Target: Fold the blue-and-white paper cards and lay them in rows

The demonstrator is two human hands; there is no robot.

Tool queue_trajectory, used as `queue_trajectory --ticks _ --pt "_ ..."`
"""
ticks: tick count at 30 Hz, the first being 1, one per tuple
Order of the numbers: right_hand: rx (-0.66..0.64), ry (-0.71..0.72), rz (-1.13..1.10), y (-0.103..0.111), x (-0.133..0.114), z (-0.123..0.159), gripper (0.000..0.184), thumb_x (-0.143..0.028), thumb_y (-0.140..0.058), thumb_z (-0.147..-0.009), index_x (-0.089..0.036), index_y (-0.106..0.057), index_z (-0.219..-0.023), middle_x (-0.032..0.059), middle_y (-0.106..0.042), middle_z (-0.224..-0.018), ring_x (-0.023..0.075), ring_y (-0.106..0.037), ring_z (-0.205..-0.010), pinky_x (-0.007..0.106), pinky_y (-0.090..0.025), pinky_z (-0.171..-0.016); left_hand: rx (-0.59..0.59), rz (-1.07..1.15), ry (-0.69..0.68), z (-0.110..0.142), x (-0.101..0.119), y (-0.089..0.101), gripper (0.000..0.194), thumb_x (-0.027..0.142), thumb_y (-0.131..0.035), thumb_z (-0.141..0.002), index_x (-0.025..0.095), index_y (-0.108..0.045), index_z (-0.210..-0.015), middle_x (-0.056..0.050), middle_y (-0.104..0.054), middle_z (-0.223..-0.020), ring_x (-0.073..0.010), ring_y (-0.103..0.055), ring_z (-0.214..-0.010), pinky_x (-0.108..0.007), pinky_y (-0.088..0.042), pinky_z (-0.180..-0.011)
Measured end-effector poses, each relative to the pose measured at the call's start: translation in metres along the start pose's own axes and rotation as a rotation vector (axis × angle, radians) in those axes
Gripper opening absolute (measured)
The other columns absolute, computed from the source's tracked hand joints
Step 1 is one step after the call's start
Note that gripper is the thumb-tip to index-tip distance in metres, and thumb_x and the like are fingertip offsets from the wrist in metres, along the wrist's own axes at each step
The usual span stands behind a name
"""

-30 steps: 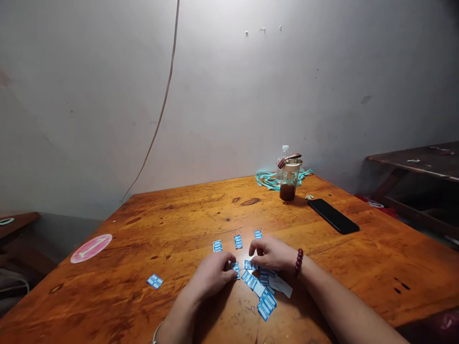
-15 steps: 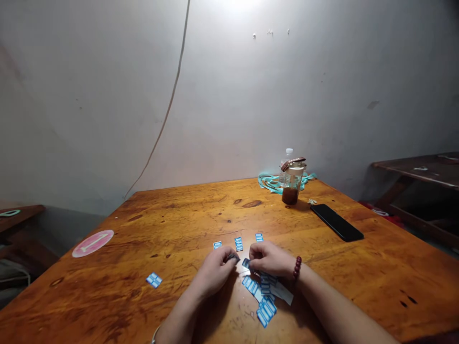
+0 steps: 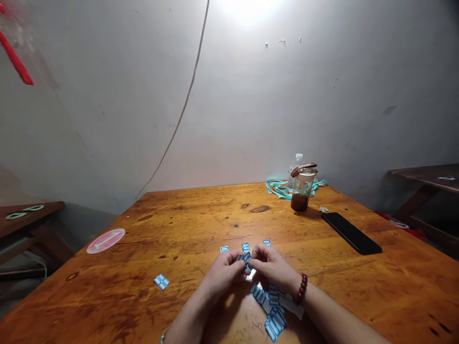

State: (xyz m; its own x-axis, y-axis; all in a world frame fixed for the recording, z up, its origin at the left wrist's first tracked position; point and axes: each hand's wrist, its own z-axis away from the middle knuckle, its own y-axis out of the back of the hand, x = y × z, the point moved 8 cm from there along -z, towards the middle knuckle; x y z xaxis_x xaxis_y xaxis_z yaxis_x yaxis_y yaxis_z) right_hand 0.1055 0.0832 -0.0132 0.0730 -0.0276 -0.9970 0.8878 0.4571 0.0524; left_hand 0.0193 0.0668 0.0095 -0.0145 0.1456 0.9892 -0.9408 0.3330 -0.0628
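Note:
Small blue-and-white printed cards, label-like, are in my fingers and on the wooden table (image 3: pixel 201 215). My left hand (image 3: pixel 223 271) pinches one or more of these cards (image 3: pixel 247 258) between thumb and fingers. Close against it, my right hand (image 3: pixel 275 270), with a dark red bead bracelet (image 3: pixel 303 286), grips the right side of the same cards. Below my right hand lies a loose pile of cards (image 3: pixel 275 325), partly covered by the wrist. Just beyond my hands are a left card (image 3: pixel 224 249), a middle card (image 3: pixel 245 247) and a right card (image 3: pixel 267 242). One more card (image 3: pixel 161 281) lies off to the left.
A black phone (image 3: pixel 351 233) lies at the right. Behind it stand a cup of brown drink (image 3: pixel 300 197) and a clear bottle (image 3: pixel 299 160), among turquoise straps (image 3: pixel 276 189). A round pink sticker (image 3: pixel 106 241) marks the left edge. A wall (image 3: pixel 229 110) rises behind the table.
My hands, apart before with a dark-looking card in each, have come together, and the cards now meet between them. The view has shifted slightly, so everything sits further right.

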Motion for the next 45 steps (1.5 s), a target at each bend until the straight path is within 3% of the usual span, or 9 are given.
queue_trajectory --ticks 9,16,19,21,24,27,35,41,45 --pt "0.008 0.055 0.04 0.003 -0.008 0.001 0.014 -0.031 -0.048 -0.072 -0.019 -0.041 -0.071 -0.0079 -0.046 -0.05 0.0056 -0.042 -0.031 0.016 -0.031 -0.029 0.019 -0.058 -0.054 -0.002 -0.003 0.0 0.042 0.026 -0.046 -0.075 0.015 -0.045 -0.115 -0.005 -0.057 -0.086 -0.0086 -0.051 -0.059 -0.022 -0.04 -0.056" --pt "0.072 0.222 0.252 0.003 -0.032 0.007 0.005 -0.017 -0.051 -0.068 -0.017 -0.046 -0.066 -0.0065 -0.043 -0.052 0.005 -0.04 -0.046 0.015 -0.03 -0.042 0.01 -0.441 -0.237 0.006 0.007 -0.005 0.051 0.014 -0.04 -0.073 0.021 -0.038 -0.123 -0.006 -0.052 -0.113 -0.0182 -0.048 -0.098 -0.031 -0.036 -0.086" --pt "0.076 0.201 0.241 0.005 -0.029 0.006 0.006 -0.016 -0.051 -0.068 -0.017 -0.047 -0.063 -0.0062 -0.043 -0.052 0.0053 -0.039 -0.046 0.015 -0.03 -0.042 0.079 -0.485 -0.258 0.007 0.01 -0.002 0.054 0.016 -0.044 -0.073 0.02 -0.033 -0.126 -0.006 -0.057 -0.103 -0.0174 -0.051 -0.09 -0.031 -0.038 -0.083" --pt "0.104 0.188 0.18 0.009 -0.028 0.005 0.009 -0.019 -0.05 -0.07 -0.017 -0.047 -0.063 -0.0051 -0.045 -0.055 0.0057 -0.042 -0.048 0.016 -0.032 -0.043 0.11 -0.437 -0.23 0.005 0.009 0.001 0.047 0.021 -0.046 -0.074 0.018 -0.04 -0.12 -0.004 -0.059 -0.084 -0.0147 -0.053 -0.072 -0.027 -0.042 -0.069" --pt "0.121 0.161 0.097 0.012 -0.024 0.003 0.014 -0.029 -0.051 -0.072 -0.018 -0.047 -0.066 -0.0049 -0.047 -0.059 0.006 -0.043 -0.048 0.017 -0.034 -0.046 0.142 -0.304 -0.217 0.001 0.01 0.005 0.023 0.032 -0.051 -0.074 0.014 -0.056 -0.088 -0.002 -0.056 -0.069 -0.011 -0.05 -0.059 -0.022 -0.04 -0.056" --pt "0.119 0.177 0.075 0.012 -0.023 0.001 0.016 -0.031 -0.054 -0.071 -0.017 -0.048 -0.067 -0.0048 -0.047 -0.06 0.0065 -0.043 -0.051 0.017 -0.035 -0.048 0.149 -0.154 -0.192 -0.005 0.006 0.009 0.026 0.039 -0.056 -0.07 0.013 -0.053 -0.066 0.001 -0.052 -0.059 -0.009 -0.048 -0.054 -0.019 -0.037 -0.049" --pt "0.183 0.221 0.14 0.018 -0.018 -0.003 0.01 -0.022 -0.053 -0.069 -0.015 -0.048 -0.064 -0.0045 -0.046 -0.06 0.0069 -0.042 -0.056 0.017 -0.035 -0.052 0.173 0.122 0.035 -0.013 -0.021 0.009 0.031 0.044 -0.06 -0.063 0.015 -0.051 -0.07 0.004 -0.048 -0.058 -0.0064 -0.046 -0.047 -0.019 -0.039 -0.045" --pt "0.235 0.191 0.202 0.032 -0.018 -0.003 0.012 -0.025 -0.051 -0.07 -0.015 -0.048 -0.064 -0.0045 -0.046 -0.059 0.0072 -0.042 -0.055 0.018 -0.034 -0.05 0.269 -0.443 -0.152 -0.008 0.003 0.035 0.024 0.037 -0.052 -0.069 0.014 -0.058 -0.072 -0.001 -0.057 -0.066 -0.0128 -0.051 -0.06 -0.023 -0.039 -0.056" --pt "0.247 0.201 0.213 0.036 -0.02 -0.002 0.013 -0.026 -0.051 -0.068 -0.015 -0.047 -0.061 -0.0052 -0.044 -0.058 0.0068 -0.04 -0.054 0.018 -0.033 -0.05 0.049 -0.808 -0.126 0.002 0.005 0.026 0.019 0.03 -0.055 -0.065 0.017 -0.062 -0.077 -0.001 -0.059 -0.075 -0.0154 -0.051 -0.069 -0.024 -0.038 -0.062"
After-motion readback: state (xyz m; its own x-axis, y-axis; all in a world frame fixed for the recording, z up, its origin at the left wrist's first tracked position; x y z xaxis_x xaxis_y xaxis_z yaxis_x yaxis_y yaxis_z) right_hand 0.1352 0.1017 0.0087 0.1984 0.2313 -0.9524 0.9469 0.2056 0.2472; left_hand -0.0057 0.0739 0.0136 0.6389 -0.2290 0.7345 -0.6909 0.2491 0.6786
